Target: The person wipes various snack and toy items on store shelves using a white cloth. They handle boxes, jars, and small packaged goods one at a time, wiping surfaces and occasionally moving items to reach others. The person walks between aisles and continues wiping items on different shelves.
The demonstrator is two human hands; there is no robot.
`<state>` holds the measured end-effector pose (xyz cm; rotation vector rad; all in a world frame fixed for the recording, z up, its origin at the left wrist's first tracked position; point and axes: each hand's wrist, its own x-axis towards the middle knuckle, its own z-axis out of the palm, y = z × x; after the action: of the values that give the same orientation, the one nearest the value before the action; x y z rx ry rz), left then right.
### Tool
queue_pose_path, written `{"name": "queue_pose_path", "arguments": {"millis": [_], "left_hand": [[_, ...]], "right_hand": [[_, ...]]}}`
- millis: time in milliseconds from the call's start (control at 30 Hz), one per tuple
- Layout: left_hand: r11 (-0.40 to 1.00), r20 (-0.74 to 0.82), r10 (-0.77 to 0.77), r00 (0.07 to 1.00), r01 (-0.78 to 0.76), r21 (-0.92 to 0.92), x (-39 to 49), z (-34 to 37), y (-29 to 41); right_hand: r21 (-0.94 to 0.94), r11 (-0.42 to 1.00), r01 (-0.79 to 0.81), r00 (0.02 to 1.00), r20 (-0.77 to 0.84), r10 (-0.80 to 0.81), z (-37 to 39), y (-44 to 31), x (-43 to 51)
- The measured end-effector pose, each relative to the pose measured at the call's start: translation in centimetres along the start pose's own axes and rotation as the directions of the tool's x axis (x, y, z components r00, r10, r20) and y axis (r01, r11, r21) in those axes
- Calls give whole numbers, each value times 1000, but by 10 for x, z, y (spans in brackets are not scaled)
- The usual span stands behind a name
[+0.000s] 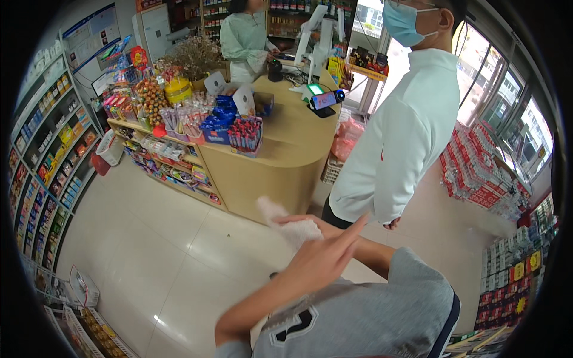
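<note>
My right hand [296, 220] is blurred and holds a whitish, fluffy cloth [304, 232]; one end of the cloth sticks out past the fingers. My left hand [329, 257] crosses in front of my right forearm, its index finger stretched out and nothing seen in its grasp. Whether the left hand touches the forearm or the cloth's lower edge cannot be told. Both arms come out of a grey short-sleeved shirt [371, 313]. Beyond the hands stands a wooden shop counter [268, 188] with a rounded end.
A masked person in a white jacket [416, 112] stands close on the right. Another person in pale green [244, 42] is behind the counter. Sweets, a blue box [217, 134] and a phone-like screen [324, 99] sit on it. Shelves [49, 143] line the left; stacked cartons [483, 174] stand right.
</note>
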<state>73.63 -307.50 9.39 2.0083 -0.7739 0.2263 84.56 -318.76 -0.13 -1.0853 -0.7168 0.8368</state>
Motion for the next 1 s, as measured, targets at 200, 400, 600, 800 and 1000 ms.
{"name": "queue_pose_path", "arguments": {"millis": [200, 400, 600, 800, 1000], "left_hand": [[998, 0, 47, 999, -47, -50, 50, 21, -7], [868, -610, -430, 666, 490, -78, -66, 36, -110], [155, -193, -816, 545, -117, -981, -185, 95, -146], [256, -389, -847, 362, -362, -896, -213, 106, -86], [477, -445, -875, -190, -490, -730, -211, 115, -10]], "right_hand": [[150, 978, -142, 973, -159, 166, 7, 3, -13], [324, 859, -396, 875, -152, 460, 3, 12, -17], [1, 938, -348, 930, 129, 345, 60, 83, -1], [-408, 913, -4, 773, 577, 261, 94, 134, 23], [-91, 617, -782, 384, 709, 592, 157, 131, 49]]}}
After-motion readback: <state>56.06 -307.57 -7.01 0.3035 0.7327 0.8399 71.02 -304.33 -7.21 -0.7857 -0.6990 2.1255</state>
